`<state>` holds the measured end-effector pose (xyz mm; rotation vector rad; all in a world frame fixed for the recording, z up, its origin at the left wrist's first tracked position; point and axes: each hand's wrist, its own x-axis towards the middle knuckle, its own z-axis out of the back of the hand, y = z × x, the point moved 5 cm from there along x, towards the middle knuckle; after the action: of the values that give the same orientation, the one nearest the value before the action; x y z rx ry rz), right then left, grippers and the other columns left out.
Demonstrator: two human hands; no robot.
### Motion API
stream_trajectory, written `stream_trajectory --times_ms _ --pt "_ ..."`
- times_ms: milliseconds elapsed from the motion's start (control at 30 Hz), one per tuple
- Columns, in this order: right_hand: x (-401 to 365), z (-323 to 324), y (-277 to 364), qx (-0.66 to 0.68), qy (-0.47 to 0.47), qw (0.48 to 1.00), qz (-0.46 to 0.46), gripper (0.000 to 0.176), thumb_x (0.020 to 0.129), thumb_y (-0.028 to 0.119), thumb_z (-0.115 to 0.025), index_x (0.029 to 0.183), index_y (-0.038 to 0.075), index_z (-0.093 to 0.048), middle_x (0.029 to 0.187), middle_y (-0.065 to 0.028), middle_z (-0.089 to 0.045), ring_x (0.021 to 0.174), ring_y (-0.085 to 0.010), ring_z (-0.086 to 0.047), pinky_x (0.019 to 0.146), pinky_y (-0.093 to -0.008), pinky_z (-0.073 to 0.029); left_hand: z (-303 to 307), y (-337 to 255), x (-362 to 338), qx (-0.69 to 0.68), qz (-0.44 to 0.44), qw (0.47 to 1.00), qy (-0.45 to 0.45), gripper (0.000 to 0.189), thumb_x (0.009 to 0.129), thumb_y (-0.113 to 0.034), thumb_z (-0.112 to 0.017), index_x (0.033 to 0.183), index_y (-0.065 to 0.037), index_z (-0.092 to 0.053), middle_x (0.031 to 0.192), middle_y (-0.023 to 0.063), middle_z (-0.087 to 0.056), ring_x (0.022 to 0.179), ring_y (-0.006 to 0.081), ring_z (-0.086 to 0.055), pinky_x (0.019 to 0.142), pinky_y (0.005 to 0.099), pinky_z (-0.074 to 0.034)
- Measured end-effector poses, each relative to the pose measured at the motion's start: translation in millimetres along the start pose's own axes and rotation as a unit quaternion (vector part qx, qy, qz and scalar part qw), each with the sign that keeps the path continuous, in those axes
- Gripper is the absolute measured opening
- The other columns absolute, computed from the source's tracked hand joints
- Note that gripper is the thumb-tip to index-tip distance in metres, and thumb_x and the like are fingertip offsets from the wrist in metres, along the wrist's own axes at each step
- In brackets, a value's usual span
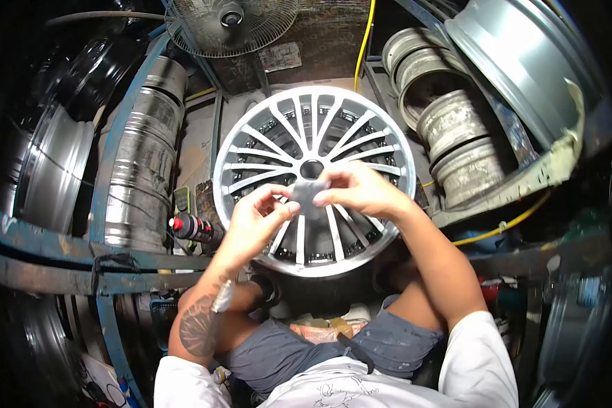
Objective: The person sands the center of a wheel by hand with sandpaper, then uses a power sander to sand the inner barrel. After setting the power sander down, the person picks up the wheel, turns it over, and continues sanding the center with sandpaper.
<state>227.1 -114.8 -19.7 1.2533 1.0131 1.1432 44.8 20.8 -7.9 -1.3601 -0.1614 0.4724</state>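
A many-spoked alloy wheel rim (336, 243) lies face up between my knees, silver with dark gaps between the spokes. Above its hub I hold a small grey piece of sandpaper (307, 196), or a similar thin sheet. My left hand (258, 214) pinches its left edge between thumb and fingers. On the other side, my right hand (360, 190) grips the sheet's right edge. Part of the hub and the near spokes are hidden behind the sheet and my hands.
A standing fan (231, 20) is at the back. Stacked rims stand on the left (139, 156) and right (459, 126), behind blue metal frames (102, 177). A bottle with a red cap (192, 228) lies left of the wheel. A yellow hose (366, 41) hangs behind.
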Motion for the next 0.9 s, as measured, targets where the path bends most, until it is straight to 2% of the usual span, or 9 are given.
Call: stream_trajectory --times_ms 67,100,167,233,400,500,633,733,900 --pt "-6.4 39.1 -8.1 -0.139 -0.138 0.981 -0.009 0.019 0.093 0.017 -0.078 0.103 0.002 -0.073 0.086 -0.0006 -0.07 0.077 -0.0091 -0.062 0.073 -0.0284 -0.051 34.6 11.1 10.4 0.113 -0.062 0.988 -0.082 0.044 0.097 -0.031 -0.077 0.13 -0.003 -0.069 0.086 0.0038 -0.071 0.079 0.013 -0.063 0.078 0.0283 -0.052" --pt "-31.8 74.4 -37.1 -0.013 -0.187 0.979 -0.081 0.019 0.096 0.017 -0.075 0.105 0.001 -0.071 0.083 0.0003 -0.067 0.074 -0.0082 -0.059 0.071 -0.0277 -0.05 14.3 38.7 25.4 0.178 0.028 0.979 -0.097 0.051 0.098 -0.031 -0.073 0.136 0.0 -0.063 0.101 0.0132 -0.072 0.091 0.023 -0.068 0.087 0.0356 -0.054" --pt "-16.1 115.3 -62.2 0.056 -0.226 0.968 -0.091 0.019 0.102 0.02 -0.067 0.107 0.002 -0.069 0.087 -0.0002 -0.068 0.074 -0.0078 -0.057 0.073 -0.0271 -0.05 60.6 71.1 49.0 0.542 -0.065 0.812 -0.207 0.05 0.096 -0.022 -0.073 0.14 -0.003 -0.059 0.125 0.0208 -0.066 0.114 0.0346 -0.066 0.099 0.0429 -0.052" --pt "1.0 123.1 -70.9 0.013 -0.2 0.971 -0.133 0.025 0.104 0.025 -0.065 0.109 0.002 -0.069 0.088 0.0001 -0.068 0.075 -0.0084 -0.058 0.075 -0.0276 -0.05 91.7 59.4 76.1 0.455 -0.091 0.857 -0.225 0.053 0.096 -0.018 -0.07 0.145 -0.005 -0.054 0.137 0.0264 -0.059 0.118 0.0423 -0.063 0.102 0.0471 -0.051" --pt "22.2 115.0 -77.3 0.007 -0.129 0.973 -0.193 0.026 0.103 0.03 -0.069 0.102 0.005 -0.07 0.085 0.0039 -0.065 0.077 -0.0053 -0.054 0.075 -0.0237 -0.046 44.3 51.7 113.8 0.366 -0.084 0.921 -0.102 0.019 0.094 -0.012 -0.067 0.107 0.001 -0.072 0.11 0.0192 -0.071 0.112 0.0401 -0.064 0.101 0.0474 -0.05" --pt "29.1 106.5 -80.9 0.015 -0.101 0.972 -0.212 0.025 0.103 0.026 -0.071 0.102 0.001 -0.071 0.086 0.0025 -0.068 0.078 -0.0039 -0.056 0.074 -0.0222 -0.047 10.5 39.9 120.0 0.328 -0.158 0.931 -0.023 0.025 0.095 -0.013 -0.068 0.116 -0.001 -0.071 0.113 0.018 -0.071 0.108 0.0411 -0.065 0.1 0.048 -0.05" --pt "30.6 86.5 -72.1 0.123 -0.117 0.962 -0.216 0.02 0.103 0.022 -0.071 0.105 0.002 -0.07 0.097 0.0009 -0.071 0.089 -0.0035 -0.062 0.081 -0.0228 -0.05 -7.6 57.9 134.2 0.049 -0.029 0.998 0.033 0.027 0.099 -0.018 -0.072 0.119 0.0 -0.072 0.108 0.0095 -0.072 0.1 0.0212 -0.066 0.091 0.0328 -0.051" --pt "32.9 69.0 -69.4 0.195 -0.126 0.949 -0.215 0.018 0.103 0.019 -0.072 0.107 0.002 -0.068 0.099 -0.0002 -0.072 0.091 -0.0039 -0.064 0.081 -0.0226 -0.051 -24.6 62.7 143.8 -0.207 0.075 0.973 0.066 0.023 0.1 -0.018 -0.076 0.116 -0.001 -0.073 0.094 -0.0059 -0.065 0.082 -0.0025 -0.051 0.071 0.0157 -0.04" --pt "41.9 53.8 -63.8 0.185 -0.024 0.956 -0.225 0.013 0.1 0.011 -0.072 0.107 0.003 -0.064 0.1 -0.0025 -0.072 0.092 -0.0068 -0.067 0.083 -0.0239 -0.054 -20.2 50.9 148.6 -0.156 0.057 0.985 0.056 0.017 0.098 -0.013 -0.076 0.108 0.001 -0.073 0.088 -0.0048 -0.068 0.074 0.0002 -0.051 0.067 0.0179 -0.043"
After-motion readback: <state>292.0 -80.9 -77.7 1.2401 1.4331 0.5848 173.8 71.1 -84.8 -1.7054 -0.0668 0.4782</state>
